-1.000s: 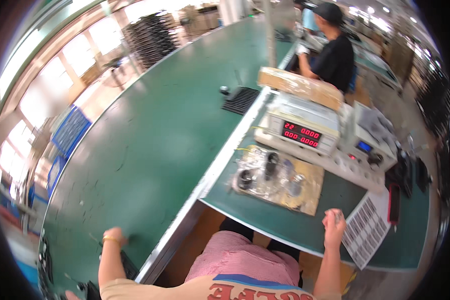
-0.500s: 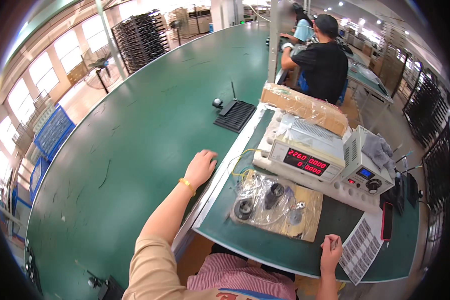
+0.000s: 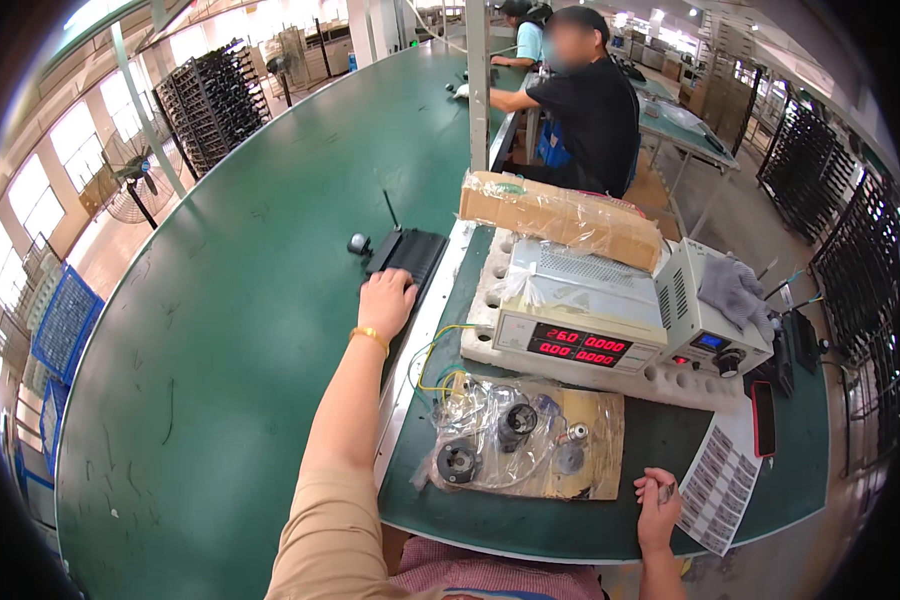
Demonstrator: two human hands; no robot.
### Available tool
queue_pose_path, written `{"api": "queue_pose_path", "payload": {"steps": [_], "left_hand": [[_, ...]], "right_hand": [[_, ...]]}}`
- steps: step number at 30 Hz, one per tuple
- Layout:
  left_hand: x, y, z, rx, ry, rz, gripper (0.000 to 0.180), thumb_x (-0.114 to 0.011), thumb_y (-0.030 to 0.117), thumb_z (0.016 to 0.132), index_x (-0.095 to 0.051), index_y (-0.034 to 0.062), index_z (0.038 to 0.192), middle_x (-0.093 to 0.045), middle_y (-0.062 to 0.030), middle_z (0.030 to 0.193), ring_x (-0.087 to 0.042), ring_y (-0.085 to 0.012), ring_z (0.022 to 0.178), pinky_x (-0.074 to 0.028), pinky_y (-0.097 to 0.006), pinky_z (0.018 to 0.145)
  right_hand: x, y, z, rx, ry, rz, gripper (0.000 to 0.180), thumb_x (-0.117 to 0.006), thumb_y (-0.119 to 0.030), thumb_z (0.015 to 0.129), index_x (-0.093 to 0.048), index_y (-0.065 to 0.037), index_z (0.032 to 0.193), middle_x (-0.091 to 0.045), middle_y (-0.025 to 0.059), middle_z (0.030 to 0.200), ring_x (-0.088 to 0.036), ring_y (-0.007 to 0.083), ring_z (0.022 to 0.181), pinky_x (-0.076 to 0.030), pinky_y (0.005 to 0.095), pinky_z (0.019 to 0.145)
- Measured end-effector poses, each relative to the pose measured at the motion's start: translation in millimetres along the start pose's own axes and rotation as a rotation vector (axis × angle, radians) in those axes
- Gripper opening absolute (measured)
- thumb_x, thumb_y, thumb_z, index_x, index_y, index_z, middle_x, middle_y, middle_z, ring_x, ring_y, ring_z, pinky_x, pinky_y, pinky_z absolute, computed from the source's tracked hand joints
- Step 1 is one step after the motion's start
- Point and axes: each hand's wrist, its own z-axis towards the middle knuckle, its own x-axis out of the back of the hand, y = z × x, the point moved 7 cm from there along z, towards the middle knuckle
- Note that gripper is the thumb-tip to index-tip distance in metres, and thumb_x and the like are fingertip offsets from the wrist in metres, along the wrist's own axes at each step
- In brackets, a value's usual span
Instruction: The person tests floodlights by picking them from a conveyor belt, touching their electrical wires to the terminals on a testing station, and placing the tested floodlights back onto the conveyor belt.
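My left hand [image 3: 387, 298] is on the near end of a black finned device [image 3: 410, 252], its fingers bent over the edge. A thin upright rod and a small round head [image 3: 358, 243] stick out from that device, which lies on the green surface [image 3: 240, 370]. Close to the front edge of the bench, my right hand [image 3: 658, 510] is closed; a small dark thing shows at its fingers, too small to name. Left of that hand lies a plastic-wrapped board [image 3: 598, 470] with two black round sockets [image 3: 457, 462] and a small metal connector [image 3: 578, 432].
A meter with red digits [image 3: 580, 345] and a power unit with a dial [image 3: 715, 340] stand behind the board. Cardboard [image 3: 560, 215] lies behind them. A printed sheet [image 3: 720, 485] and a phone [image 3: 763, 420] are at the right. A metal post [image 3: 478, 90] rises near co-workers.
My left hand has reached forward from the bare green surface onto the black finned device. The view has shifted; my right hand stays closed near the board. The nearer co-worker has turned.
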Motion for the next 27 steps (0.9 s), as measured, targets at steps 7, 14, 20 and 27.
{"api": "queue_pose_path", "payload": {"steps": [7,14,20,27], "left_hand": [[94.3,0.0,-143.1,0.066,0.124,-0.090,0.012,-0.063,0.022,0.082,-0.062,0.0101,0.080,-0.063,-0.0060,0.087,-0.057,-0.0293,0.085,-0.042,-0.042,0.075],[191.8,-16.1,-314.0,0.388,0.020,-0.306,0.010,-0.065,0.008,0.079,-0.060,0.0016,0.073,-0.056,-0.0101,0.071,-0.053,-0.0269,0.071,-0.042,-0.036,0.066],[219.5,-49.5,-348.9,0.609,-0.039,-0.191,0.039,-0.072,0.025,0.081,-0.062,-0.0096,0.096,-0.064,-0.0240,0.089,-0.061,-0.0349,0.082,-0.048,-0.040,0.078],[206.1,-40.5,-325.1,0.468,-0.034,-0.149,0.046,-0.066,0.034,0.085,-0.062,-0.0111,0.096,-0.063,-0.0285,0.094,-0.059,-0.0397,0.087,-0.046,-0.042,0.081]], "right_hand": [[3.9,-4.2,-1.3,0.030,0.002,-0.007,0.016,-0.052,-0.006,0.091,-0.057,0.000,0.105,-0.062,0.0063,0.085,-0.056,0.0094,0.071,-0.044,0.0208,0.064],[17.1,-25.2,-4.9,0.410,0.186,-0.150,0.014,-0.055,0.000,0.085,-0.061,-0.002,0.098,-0.062,0.0092,0.090,-0.060,0.0217,0.081,-0.048,0.0297,0.076],[7.8,-14.1,-3.2,0.223,0.006,0.003,0.013,-0.053,-0.006,0.089,-0.062,-0.001,0.097,-0.061,0.0123,0.093,-0.064,0.0241,0.086,-0.050,0.0305,0.072],[9.9,-9.1,-4.5,0.253,-0.011,-0.001,0.013,-0.056,-0.009,0.087,-0.062,-0.002,0.097,-0.062,0.0134,0.092,-0.062,0.0264,0.077,-0.049,0.0333,0.070]]}}
